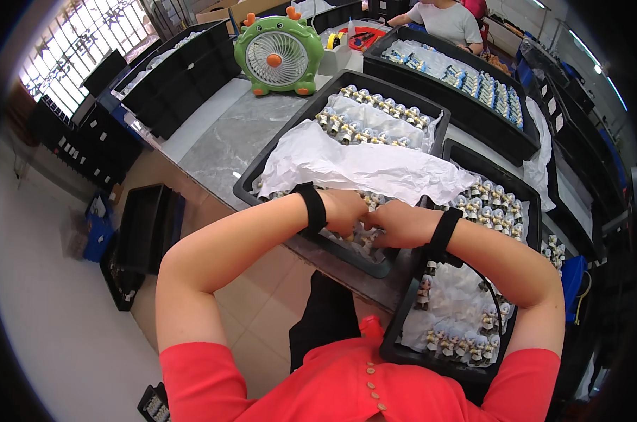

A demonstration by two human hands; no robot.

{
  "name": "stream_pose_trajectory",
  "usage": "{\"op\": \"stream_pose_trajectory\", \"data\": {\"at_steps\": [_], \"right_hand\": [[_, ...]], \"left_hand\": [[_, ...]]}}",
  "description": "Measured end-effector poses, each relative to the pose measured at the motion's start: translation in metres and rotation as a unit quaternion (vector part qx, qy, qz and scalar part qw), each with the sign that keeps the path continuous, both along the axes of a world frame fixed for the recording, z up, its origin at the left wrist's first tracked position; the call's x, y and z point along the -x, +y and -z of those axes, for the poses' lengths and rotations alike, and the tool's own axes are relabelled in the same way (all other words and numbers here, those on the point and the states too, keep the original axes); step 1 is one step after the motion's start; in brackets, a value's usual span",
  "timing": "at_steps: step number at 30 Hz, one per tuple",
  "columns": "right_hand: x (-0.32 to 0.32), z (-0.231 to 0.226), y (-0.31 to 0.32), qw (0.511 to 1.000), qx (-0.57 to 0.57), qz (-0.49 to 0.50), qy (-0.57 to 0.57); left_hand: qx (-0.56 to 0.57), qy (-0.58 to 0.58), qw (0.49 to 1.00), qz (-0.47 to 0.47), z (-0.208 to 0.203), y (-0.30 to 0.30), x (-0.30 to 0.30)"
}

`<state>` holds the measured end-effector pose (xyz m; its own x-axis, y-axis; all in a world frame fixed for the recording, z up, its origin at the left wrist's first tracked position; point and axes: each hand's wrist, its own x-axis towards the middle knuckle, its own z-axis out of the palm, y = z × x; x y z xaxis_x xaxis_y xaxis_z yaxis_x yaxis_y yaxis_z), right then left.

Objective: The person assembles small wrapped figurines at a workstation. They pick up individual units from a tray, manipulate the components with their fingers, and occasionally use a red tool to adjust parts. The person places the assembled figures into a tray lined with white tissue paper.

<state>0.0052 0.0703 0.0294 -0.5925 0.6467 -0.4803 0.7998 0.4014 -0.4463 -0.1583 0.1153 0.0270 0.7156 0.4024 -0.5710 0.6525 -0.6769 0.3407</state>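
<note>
On your left, a green frog-shaped fan (280,60) is standing on the grey bench (220,144), beyond the work. Next, the black middle tray (245,184) is holding the figurines (385,105): pale-haired, in rows at its far end, with a crumpled white paper sheet (361,169) lying across the centre. At its near end, more figurines are showing beneath your hands. Your left hand (343,211), black band at the wrist, is reaching in with fingers bent. Your right hand (404,224), also banded, is meeting it, fingers bent and narrowly spaced. The hands are hiding the contact, so you cannot tell whether either is gripping a figurine. Farther right, the black right-hand tray (418,357) is passing under your right forearm and carrying figurines at both ends, with white lining paper (449,299) showing largely bare between.

The far rows are looking finished; the near end of the middle tray is seemingly being worked. The right-hand tray is appearing only partly occupied; whether it is filling or emptying cannot be told.
</note>
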Motion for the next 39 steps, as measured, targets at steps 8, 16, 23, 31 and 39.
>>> {"op": "stream_pose_trajectory", "data": {"at_steps": [8,16,23,31,39], "right_hand": [[-0.06,-0.032,-0.036,0.974,-0.176,-0.005,0.146],[-0.122,-0.052,-0.089,0.974,-0.121,0.097,0.165],[-0.149,-0.042,-0.124,0.965,-0.11,0.132,0.198],[-0.179,-0.014,-0.125,0.941,-0.133,0.185,0.249],[-0.174,0.02,-0.11,0.935,-0.247,0.195,0.163]], "left_hand": [[-0.064,-0.009,0.986,-0.156,-0.051,-0.015,0.053],[-0.164,-0.358,0.898,-0.199,-0.051,-0.018,0.048],[-0.298,-0.253,0.91,-0.139,0.021,0.08,-0.015],[-0.217,-0.244,0.93,-0.166,0.038,0.122,-0.083],[-0.133,-0.561,0.769,-0.277,-0.035,0.009,-0.091]]}}
